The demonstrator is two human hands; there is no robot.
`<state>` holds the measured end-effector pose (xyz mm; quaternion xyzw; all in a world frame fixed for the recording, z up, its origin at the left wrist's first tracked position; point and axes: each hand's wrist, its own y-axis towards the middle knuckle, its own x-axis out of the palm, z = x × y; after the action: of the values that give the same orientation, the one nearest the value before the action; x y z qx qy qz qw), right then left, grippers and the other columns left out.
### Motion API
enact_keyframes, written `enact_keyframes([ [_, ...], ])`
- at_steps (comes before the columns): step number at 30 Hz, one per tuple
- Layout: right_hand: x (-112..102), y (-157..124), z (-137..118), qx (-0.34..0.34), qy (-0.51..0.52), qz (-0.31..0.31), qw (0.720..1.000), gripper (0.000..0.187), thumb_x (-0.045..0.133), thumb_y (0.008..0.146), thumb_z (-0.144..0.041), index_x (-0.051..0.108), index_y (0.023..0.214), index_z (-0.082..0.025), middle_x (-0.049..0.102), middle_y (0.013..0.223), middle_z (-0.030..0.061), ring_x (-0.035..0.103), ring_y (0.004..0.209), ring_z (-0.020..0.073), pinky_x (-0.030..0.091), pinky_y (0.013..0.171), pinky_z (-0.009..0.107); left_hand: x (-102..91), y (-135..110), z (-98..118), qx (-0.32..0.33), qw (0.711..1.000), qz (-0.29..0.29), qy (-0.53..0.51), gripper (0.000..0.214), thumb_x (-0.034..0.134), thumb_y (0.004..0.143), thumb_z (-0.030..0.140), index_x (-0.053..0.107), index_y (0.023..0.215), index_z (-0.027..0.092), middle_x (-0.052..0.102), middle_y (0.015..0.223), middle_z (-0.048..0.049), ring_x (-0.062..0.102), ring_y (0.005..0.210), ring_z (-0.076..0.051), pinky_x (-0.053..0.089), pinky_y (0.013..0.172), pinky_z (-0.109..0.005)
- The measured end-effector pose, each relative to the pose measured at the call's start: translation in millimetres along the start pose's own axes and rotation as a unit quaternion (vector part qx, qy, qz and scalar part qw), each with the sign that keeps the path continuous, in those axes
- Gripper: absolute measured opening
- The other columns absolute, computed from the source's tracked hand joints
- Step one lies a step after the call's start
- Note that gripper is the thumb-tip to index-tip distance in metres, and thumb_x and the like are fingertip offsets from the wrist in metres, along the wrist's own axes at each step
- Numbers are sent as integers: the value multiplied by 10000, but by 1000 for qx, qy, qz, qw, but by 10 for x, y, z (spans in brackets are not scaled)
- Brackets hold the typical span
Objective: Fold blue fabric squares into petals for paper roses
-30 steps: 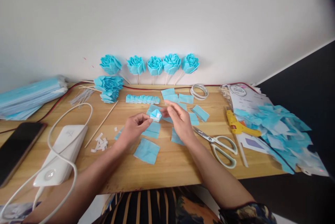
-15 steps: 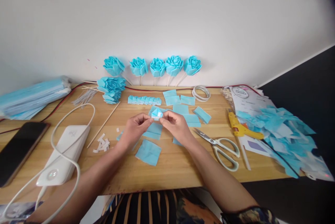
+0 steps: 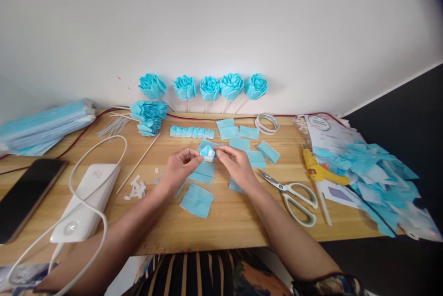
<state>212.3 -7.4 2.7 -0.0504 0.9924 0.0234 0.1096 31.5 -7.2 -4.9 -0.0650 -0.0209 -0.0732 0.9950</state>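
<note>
A small piece of light blue cloth-like sheet, folded to a peak with a white patch on its front, is up between my hands over the table. My left hand pinches its left lower edge between thumb and finger. Closed in a pinch, my right hand has its fingertips at the piece's right edge. Beneath and around lie flat blue sheet pieces, among them a square one in front. Behind my hands lies a row of folded blue pieces.
Blue fabric flowers on sticks lean along the wall. Scissors, a yellow glue gun and a blue scrap pile lie right; a tape roll lies behind. Leftward are a power bank, a phone and a stick.
The folded piece now stands to a more pointed peak. My right fingertips have shifted slightly right and up along its edge; my left hand keeps its pinch. The view has moved slightly.
</note>
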Motion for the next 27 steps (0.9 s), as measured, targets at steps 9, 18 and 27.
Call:
enact_keyframes([
  [9,66,-14,42,-66,-32,42,996,141,664,790,-333,661,808,-192,653,738,5,586,697,151,488,696,279,12,-13,40,-8,999,-30,17,308,723,702,428,588,696,151,451,540,59,358,493,-69,267,470,-215],
  [18,25,-28,5,-72,-29,30,997,142,645,833,-336,700,852,-206,674,770,4,595,724,150,490,715,272,30,-24,113,-10,998,-61,28,295,710,697,413,591,672,144,494,586,43,379,539,-72,293,520,-219],
  [27,-10,-8,52,-29,13,55,998,278,537,919,-421,714,891,-209,690,799,17,635,807,175,487,763,280,-15,-9,46,-11,1000,-19,12,285,707,726,419,594,728,158,444,554,65,358,503,-69,274,483,-212],
])
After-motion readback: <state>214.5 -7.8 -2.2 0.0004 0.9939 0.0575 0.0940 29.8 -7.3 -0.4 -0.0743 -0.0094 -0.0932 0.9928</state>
